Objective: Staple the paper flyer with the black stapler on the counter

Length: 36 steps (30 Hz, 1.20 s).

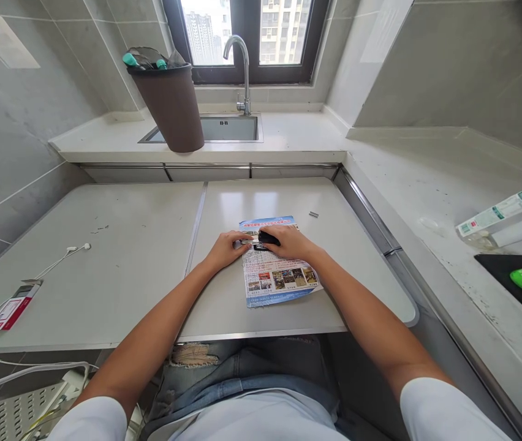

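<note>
Left hand (pixel 228 250) is pinching, right hand (pixel 292 241) gripping black stapler (pixel 269 238) over flyer (pixel 274 266); pale desk (pixel 141 251) is facing sink (pixel 238 130), window (pixel 254 30).

Two hands (pixel 226 252) (pixel 291 241), one stapler (pixel 268 238), one brown bin (pixel 171 110), one tap (pixel 245 67), one sink (pixel 260 130)

A smooth pale-grey table (pixel 141 245) bears blue-and-white printed paper (pixel 282 293) beneath the grip, a small silver strip (pixel 313 214) beyond, rightward, and a red-and-white rectangular packet (pixel 15 309) far left.

Flyer (pixel 277 269) is showing loads of tiny print, bottle label (pixel 497 212) is blurring out; nothing's coming through readable.
</note>
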### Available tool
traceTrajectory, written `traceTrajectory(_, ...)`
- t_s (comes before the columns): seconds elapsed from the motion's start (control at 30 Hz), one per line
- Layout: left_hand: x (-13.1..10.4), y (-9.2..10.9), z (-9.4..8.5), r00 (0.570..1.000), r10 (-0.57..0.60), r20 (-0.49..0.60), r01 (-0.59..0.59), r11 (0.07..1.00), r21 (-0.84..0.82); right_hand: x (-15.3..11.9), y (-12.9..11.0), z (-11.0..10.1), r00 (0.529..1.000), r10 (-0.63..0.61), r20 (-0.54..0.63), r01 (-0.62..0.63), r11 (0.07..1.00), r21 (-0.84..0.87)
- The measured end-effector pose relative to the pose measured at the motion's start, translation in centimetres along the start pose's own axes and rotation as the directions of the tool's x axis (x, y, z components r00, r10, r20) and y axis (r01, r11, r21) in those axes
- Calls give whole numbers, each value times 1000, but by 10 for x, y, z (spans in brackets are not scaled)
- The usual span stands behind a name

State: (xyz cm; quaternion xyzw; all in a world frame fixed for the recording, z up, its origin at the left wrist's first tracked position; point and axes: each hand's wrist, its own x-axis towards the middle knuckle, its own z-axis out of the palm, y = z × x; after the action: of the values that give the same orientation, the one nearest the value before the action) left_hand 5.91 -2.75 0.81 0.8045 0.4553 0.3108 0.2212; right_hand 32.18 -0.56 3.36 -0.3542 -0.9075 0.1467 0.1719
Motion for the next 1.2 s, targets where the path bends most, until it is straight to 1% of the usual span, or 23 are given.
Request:
traceTrajectory(0.1, 1, -1, 4, 999, 36, -3, -36, 999, 5, 0, 0, 0, 1000, 4, -6, -4, 1000, 12)
traceTrajectory(0.17, 1, -3, 5, 995, 102, -2, -102, 994, 26, 0, 0, 0, 1000, 8, -9, -8, 1000, 20)
traceTrajectory(0.27, 1, -7, 4, 972, 226, 58, -228, 973, 32, 0, 0, 1, 1000, 7, -11, -7, 1000, 25)
traceTrajectory(0.33, -1, -10, -1, 959, 269, 92, -271, 963, 9, 0, 0, 1, 1000, 6, -12, -6, 1000, 31)
traceTrajectory(0.4, -3, -13, -6, 962, 261, 78, -261, 965, -14, -1, 1, 0, 1000, 10, -18, -9, 999, 44)
traceTrajectory(0.5, -6, -16, -14, 980, 197, 23, -195, 979, -58, -1, 4, -1, 999, 16, -38, -14, 997, 75)
traceTrajectory(0.57, -6, -15, -18, 988, 151, 16, -149, 984, -98, -2, 7, -1, 998, 17, -52, -12, 996, 91)
traceTrajectory(0.67, -7, -11, -22, 997, 75, 16, -72, 987, -141, -3, 11, -1, 996, 14, -90, -3, 993, 120)
traceTrajectory(0.77, -6, -3, -23, 1000, 3, -24, -8, 979, -202, -5, 11, -1, 988, -35, -149, 66, 976, 209)
traceTrajectory(0.8, -6, 0, -23, 1000, -2, -23, -3, 974, -228, -5, 9, -1, 985, -59, -164, 98, 966, 239)
traceTrajectory(0.87, -6, 4, -22, 1000, 22, 9, -19, 965, -260, -6, 3, -3, 979, -110, -171, 155, 950, 272)
traceTrajectory(0.97, -6, 9, -18, 995, 78, 68, -59, 968, -243, -5, -9, -3, 974, -180, -136, 210, 942, 260)
traceTrajectory(1.1, -9, 12, -7, 993, 95, 72, -78, 973, -218, -4, -21, 3, 977, -186, -103, 206, 948, 242)
traceTrajectory(1.2, -11, 13, -3, 992, 86, 94, -65, 976, -209, -4, -23, 10, 977, -186, -105, 205, 954, 218)
